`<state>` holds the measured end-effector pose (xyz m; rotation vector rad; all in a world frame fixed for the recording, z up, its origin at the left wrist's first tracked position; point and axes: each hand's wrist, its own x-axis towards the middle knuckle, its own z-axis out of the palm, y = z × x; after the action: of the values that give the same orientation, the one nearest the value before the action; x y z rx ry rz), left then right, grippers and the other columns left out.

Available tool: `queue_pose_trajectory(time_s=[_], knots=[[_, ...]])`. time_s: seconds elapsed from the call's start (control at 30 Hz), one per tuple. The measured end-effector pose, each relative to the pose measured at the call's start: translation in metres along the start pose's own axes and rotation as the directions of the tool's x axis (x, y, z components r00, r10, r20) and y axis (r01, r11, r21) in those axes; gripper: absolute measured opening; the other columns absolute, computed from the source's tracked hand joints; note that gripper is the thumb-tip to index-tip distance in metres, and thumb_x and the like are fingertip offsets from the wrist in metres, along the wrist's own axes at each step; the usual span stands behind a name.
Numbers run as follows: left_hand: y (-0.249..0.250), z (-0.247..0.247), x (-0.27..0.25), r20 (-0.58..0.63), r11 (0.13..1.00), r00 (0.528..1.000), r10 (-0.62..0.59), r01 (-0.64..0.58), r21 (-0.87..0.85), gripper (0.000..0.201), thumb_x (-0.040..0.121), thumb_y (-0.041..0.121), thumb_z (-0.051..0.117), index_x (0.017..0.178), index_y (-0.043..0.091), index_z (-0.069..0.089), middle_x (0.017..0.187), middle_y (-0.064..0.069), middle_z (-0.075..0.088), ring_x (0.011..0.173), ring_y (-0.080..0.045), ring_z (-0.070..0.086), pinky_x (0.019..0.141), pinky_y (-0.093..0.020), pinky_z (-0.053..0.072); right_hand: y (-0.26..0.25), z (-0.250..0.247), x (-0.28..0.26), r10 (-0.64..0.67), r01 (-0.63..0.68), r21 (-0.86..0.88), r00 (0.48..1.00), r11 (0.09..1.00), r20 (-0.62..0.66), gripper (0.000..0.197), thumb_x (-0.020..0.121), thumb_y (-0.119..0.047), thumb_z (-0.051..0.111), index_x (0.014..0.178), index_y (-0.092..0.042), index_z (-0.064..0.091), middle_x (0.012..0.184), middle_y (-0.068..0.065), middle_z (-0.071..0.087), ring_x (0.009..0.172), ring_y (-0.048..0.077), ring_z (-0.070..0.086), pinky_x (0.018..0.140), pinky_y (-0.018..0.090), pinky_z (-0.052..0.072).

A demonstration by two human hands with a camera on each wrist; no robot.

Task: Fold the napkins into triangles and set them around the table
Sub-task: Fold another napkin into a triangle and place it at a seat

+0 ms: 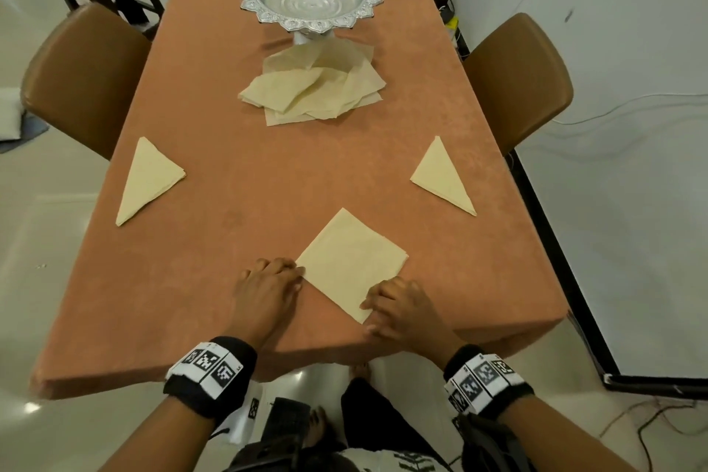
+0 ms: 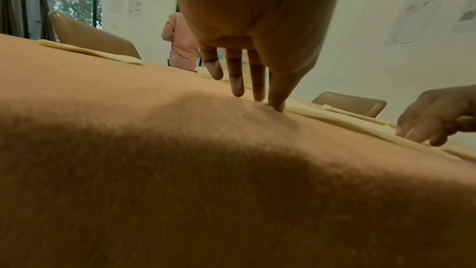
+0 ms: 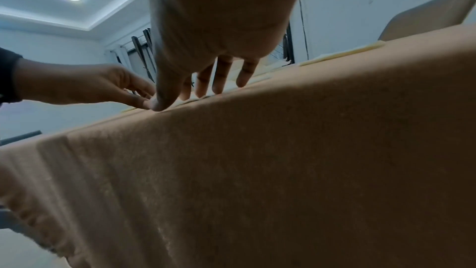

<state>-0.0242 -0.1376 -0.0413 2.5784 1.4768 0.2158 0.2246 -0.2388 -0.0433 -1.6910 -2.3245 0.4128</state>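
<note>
Hands on a square napkin
Left hand [image 1: 264, 289] and right hand [image 1: 398, 305], fingers extended, press the near square napkin's [image 1: 350, 262] left and near corners.

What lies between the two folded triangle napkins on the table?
Only bare orange tablecloth lies between the left triangle napkin and the right triangle napkin, as the head view shows.
</note>
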Motion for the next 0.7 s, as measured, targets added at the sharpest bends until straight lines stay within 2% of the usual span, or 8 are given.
queue_pose_trajectory(time_s=[0.13, 0.23, 0.33, 0.43, 0.5, 0.53, 0.6, 0.7], knots=[[0.0, 0.0, 0.0, 0.001, 1.0, 1.0, 0.005, -0.005, 0.001, 0.024, 0.085, 0.025, 0.068, 0.109, 0.027, 0.071, 0.109, 0.005, 0.066, 0.087, -0.022, 0.057, 0.066, -0.031, 0.032, -0.006, 0.01, 0.002, 0.019, -0.022, -0.024, 0.992, 0.999, -0.126, 0.024, 0.078, -0.043, 0.051, 0.082, -0.028, 0.069, 0.087, -0.01, 0.064, 0.078, 0.013, 0.058, 0.065, 0.028, 0.037], [-0.001, -0.003, 0.002, 0.004, 0.999, 1.0, 0.031, -0.03, -0.011, 0.022, 0.086, 0.024, 0.067, 0.107, 0.025, 0.072, 0.108, 0.003, 0.066, 0.087, -0.024, 0.057, 0.067, -0.032, 0.032, -0.009, 0.011, 0.004, -0.024, 0.006, -0.104, 0.985, 0.995, -0.17, 0.019, 0.082, -0.034, 0.049, 0.08, -0.025, 0.066, 0.087, -0.008, 0.064, 0.08, 0.014, 0.056, 0.068, 0.028, 0.028], [-0.002, -0.007, 0.004, 0.017, 0.997, 0.997, 0.07, -0.07, -0.016, 0.021, 0.084, 0.026, 0.069, 0.105, 0.023, 0.072, 0.106, 0.001, 0.067, 0.086, -0.025, 0.057, 0.068, -0.035, 0.036, -0.01, 0.012, 0.005, -0.019, 0.0, -0.108, 0.984, 0.994, -0.179, 0.013, 0.085, -0.031, 0.048, 0.086, -0.024, 0.059, 0.093, -0.008, 0.065, 0.089, 0.012, 0.052, 0.07, 0.027, 0.026], [-0.002, -0.009, -0.002, 0.016, 0.992, 0.992, 0.127, -0.127, 0.01, 0.022, 0.081, 0.031, 0.072, 0.102, 0.024, 0.073, 0.102, 0.003, 0.069, 0.085, -0.023, 0.059, 0.068, -0.036, 0.039, -0.015, 0.011, 0.003, 0.068, -0.073, -0.025, 0.982, 0.997, -0.174, 0.021, 0.09, -0.033, 0.042, 0.083, -0.023, 0.06, 0.077, -0.009, 0.064, 0.071, 0.013, 0.059, 0.069, 0.026, 0.026], [-0.001, -0.006, -0.012, 0.025, 0.986, 0.986, 0.163, -0.164, 0.02, 0.024, 0.083, 0.04, 0.067, 0.103, 0.027, 0.072, 0.103, 0.005, 0.068, 0.088, -0.02, 0.059, 0.068, -0.035, 0.041, -0.019, 0.012, -0.004, 0.118, -0.109, 0.068, 0.983, 0.992, -0.14, 0.03, 0.091, -0.035, 0.038, 0.083, -0.019, 0.062, 0.071, -0.006, 0.064, 0.064, 0.017, 0.059, 0.072, 0.027, 0.032], [0.0, -0.004, -0.019, 0.034, 0.983, 0.983, 0.178, -0.179, 0.025, 0.028, 0.085, 0.045, 0.059, 0.104, 0.028, 0.071, 0.103, 0.006, 0.068, 0.088, -0.018, 0.06, 0.068, -0.034, 0.042, -0.021, 0.012, -0.008, 0.145, -0.129, 0.135, 0.983, 0.982, -0.112, 0.034, 0.092, -0.037, 0.037, 0.084, -0.016, 0.062, 0.072, -0.003, 0.065, 0.065, 0.019, 0.06, 0.071, 0.029, 0.035], [0.003, -0.001, -0.031, 0.035, 0.981, 0.981, 0.189, -0.191, 0.033, 0.04, 0.084, 0.051, 0.043, 0.102, 0.029, 0.071, 0.1, 0.008, 0.068, 0.085, -0.016, 0.061, 0.066, -0.033, 0.045, -0.025, 0.011, -0.018, 0.199, -0.17, 0.259, 0.976, 0.951, -0.089, 0.039, 0.092, -0.039, 0.035, 0.087, -0.013, 0.063, 0.076, 0.0, 0.066, 0.067, 0.02, 0.059, 0.068, 0.027, 0.034], [0.005, 0.002, -0.039, -0.015, 0.985, 0.985, 0.174, -0.174, 0.017, 0.043, 0.083, 0.051, 0.038, 0.1, 0.03, 0.071, 0.099, 0.009, 0.069, 0.083, -0.017, 0.062, 0.065, -0.035, 0.047, -0.026, 0.004, -0.02, 0.297, -0.241, 0.402, 0.951, 0.883, -0.081, 0.034, 0.093, -0.04, 0.04, 0.094, -0.014, 0.062, 0.081, -0.003, 0.066, 0.071, 0.013, 0.058, 0.065, 0.022, 0.035]])
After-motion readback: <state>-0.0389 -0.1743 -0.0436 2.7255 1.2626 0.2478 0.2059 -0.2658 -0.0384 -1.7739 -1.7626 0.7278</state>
